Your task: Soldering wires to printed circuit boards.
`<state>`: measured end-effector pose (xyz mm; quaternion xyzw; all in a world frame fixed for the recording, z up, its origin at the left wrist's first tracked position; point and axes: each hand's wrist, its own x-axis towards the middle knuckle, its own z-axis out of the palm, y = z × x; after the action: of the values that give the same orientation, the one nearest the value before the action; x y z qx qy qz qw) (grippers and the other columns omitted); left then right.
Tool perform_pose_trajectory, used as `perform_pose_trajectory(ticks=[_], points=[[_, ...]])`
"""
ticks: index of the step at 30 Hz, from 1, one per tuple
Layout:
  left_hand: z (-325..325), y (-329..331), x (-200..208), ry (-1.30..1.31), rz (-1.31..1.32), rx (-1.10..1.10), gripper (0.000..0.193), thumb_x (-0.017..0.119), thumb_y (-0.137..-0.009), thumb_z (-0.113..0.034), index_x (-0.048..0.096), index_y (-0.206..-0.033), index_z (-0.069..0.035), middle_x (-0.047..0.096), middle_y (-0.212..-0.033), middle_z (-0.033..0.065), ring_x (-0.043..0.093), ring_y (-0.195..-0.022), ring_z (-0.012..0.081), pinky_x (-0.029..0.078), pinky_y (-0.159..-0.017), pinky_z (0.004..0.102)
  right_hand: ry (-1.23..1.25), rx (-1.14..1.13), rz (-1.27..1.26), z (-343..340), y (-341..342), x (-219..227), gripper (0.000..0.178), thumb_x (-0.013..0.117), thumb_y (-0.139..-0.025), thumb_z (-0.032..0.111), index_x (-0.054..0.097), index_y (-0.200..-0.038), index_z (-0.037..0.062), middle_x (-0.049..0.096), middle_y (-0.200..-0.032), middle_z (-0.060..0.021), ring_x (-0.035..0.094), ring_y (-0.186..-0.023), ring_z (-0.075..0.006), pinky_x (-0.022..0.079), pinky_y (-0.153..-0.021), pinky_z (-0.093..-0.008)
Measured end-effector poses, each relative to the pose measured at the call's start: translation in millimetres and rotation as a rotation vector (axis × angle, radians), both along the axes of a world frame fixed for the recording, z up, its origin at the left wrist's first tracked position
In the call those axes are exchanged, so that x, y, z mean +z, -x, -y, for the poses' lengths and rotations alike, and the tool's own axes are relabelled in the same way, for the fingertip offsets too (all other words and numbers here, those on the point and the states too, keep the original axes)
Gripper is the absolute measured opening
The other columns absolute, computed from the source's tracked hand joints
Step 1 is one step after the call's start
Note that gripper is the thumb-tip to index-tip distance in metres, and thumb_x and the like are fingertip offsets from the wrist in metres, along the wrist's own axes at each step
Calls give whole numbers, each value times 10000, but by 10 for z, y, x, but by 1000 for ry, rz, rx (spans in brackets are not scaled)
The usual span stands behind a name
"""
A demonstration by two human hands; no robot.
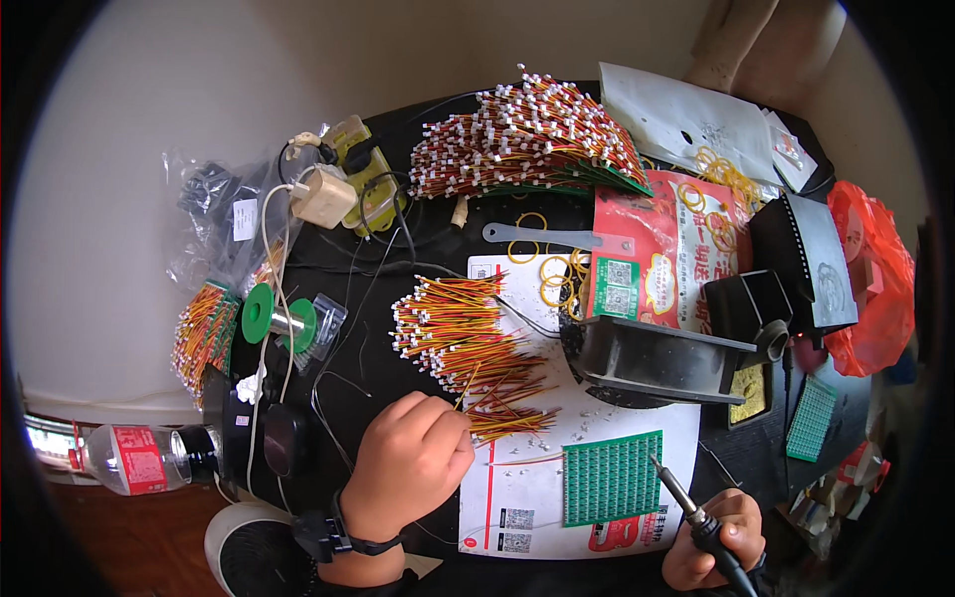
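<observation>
My left hand (413, 463) is closed at the near end of a pile of red and yellow wires (448, 323) with small white connectors. A yellow wire (467, 386) sticks up at its fingertips, which are partly hidden by the hand. In my right hand (731, 542) is a soldering iron (701, 522), its tip over the upper right edge of a green circuit board panel (607, 488). Whether the tip touches the board I cannot tell. A single thin wire (527, 461) reaches the board's left edge. Under both lies a white printed sheet (537, 532).
Behind stands a large mass of wired boards (537, 134). A black fan-like unit (662, 358) and a black box (806, 264) occupy the right. On the left are a solder spool (282, 320), loose cables, a power adapter (323, 197) and a lying plastic bottle (129, 460).
</observation>
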<state>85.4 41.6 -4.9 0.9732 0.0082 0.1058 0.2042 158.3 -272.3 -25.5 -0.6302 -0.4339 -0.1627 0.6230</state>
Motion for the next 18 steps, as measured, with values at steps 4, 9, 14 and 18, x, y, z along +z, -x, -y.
perform_pose_trajectory(ticks=[4,9,14,18], points=[[-17,7,75,108,94,-32,148,736,-644,46,649,-744,-20,636,-733,97,628,-660,285,528,-604,363,121,115,230,-26,-129,146,260,636,-902,36,567,-1142,-37,572,-733,-80,520,-583,-213,431,-499,-366],[-26,70,182,175,191,-121,156,753,-658,37,679,-776,-33,631,-729,81,649,-671,265,552,-613,351,148,425,189,-105,-180,283,244,540,-914,27,594,-1150,-4,639,-1087,-334,673,-763,-351,493,-522,-384],[133,94,230,229,290,-170,156,745,-626,38,681,-740,-47,620,-693,58,623,-598,238,524,-551,332,223,169,213,-364,-18,274,268,672,-811,-102,489,-979,-1,598,-1169,-428,706,-952,-441,606,-769,-501],[182,144,220,311,297,-304,148,773,-713,-3,703,-841,-23,633,-753,63,651,-683,226,540,-600,336,239,141,120,-530,27,383,313,690,-756,-153,501,-974,-31,643,-1031,-378,709,-861,-404,601,-696,-476]])
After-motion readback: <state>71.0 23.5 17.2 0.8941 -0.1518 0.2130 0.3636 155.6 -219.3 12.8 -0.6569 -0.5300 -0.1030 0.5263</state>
